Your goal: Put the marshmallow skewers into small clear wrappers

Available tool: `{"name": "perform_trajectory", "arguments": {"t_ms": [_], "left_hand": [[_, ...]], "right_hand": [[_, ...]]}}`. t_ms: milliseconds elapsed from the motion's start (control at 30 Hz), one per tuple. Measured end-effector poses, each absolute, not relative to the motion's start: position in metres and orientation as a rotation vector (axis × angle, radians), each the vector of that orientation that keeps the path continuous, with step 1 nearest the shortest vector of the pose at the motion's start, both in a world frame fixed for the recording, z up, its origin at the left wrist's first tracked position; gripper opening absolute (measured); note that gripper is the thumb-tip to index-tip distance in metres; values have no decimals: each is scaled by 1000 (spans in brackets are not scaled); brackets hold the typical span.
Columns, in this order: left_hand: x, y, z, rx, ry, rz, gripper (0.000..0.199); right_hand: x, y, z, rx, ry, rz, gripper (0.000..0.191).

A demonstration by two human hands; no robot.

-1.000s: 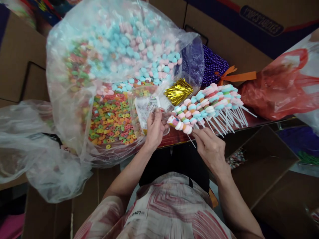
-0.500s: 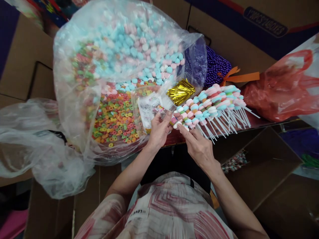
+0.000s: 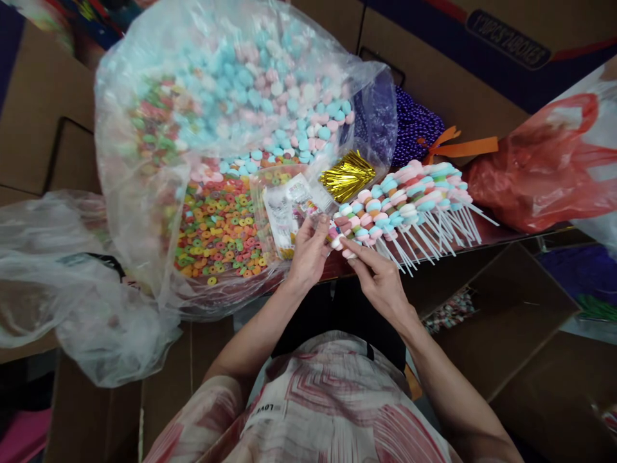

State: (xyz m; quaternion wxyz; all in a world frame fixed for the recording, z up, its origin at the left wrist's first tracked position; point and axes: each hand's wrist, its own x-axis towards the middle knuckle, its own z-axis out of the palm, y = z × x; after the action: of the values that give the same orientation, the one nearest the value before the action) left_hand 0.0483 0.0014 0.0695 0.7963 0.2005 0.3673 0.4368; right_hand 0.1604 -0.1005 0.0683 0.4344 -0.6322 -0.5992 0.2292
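My left hand [image 3: 310,252] is closed in a pinch on a small printed clear plastic bag [image 3: 332,233] at the table's front edge. Meeting it from the right, my right hand [image 3: 378,270] grips a marshmallow candy skewer [image 3: 339,244], whose white and pink pieces show by the fingertips. The skewer's end lies at the mouth of the bag; how far inside, I cannot tell. Just beyond my hands is a pile of finished candy skewers [image 3: 409,196] with white sticks. A stack of printed bags [image 3: 289,209] and a bundle of gold foil ties [image 3: 348,177] lie behind the left hand.
A large clear bag [image 3: 108,128] holds marshmallows [image 3: 250,77] and ring gummies [image 3: 222,225]. Purple dotted cloth [image 3: 417,125] with an orange ribbon [image 3: 467,145] and a red plastic bag [image 3: 544,173] stand at the right. An open cardboard box [image 3: 511,328] is below the edge.
My right hand has shifted slightly left, its index finger stretching further along the skewer toward the left hand. The left hand stays nearly in place. The whole view has moved a little.
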Motion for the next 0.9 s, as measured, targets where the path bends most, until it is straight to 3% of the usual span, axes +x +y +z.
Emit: {"name": "perform_trajectory", "arguments": {"t_ms": [200,600,900], "left_hand": [[51,1,77,385,795,961,34],[48,-2,67,494,723,944,43],[50,2,67,440,730,955,37]], "right_hand": [[158,-103,64,-1570,-1571,400,54],[160,-97,64,-1605,-1454,569,41],[161,-102,56,-1665,-1717,253,44]]}}
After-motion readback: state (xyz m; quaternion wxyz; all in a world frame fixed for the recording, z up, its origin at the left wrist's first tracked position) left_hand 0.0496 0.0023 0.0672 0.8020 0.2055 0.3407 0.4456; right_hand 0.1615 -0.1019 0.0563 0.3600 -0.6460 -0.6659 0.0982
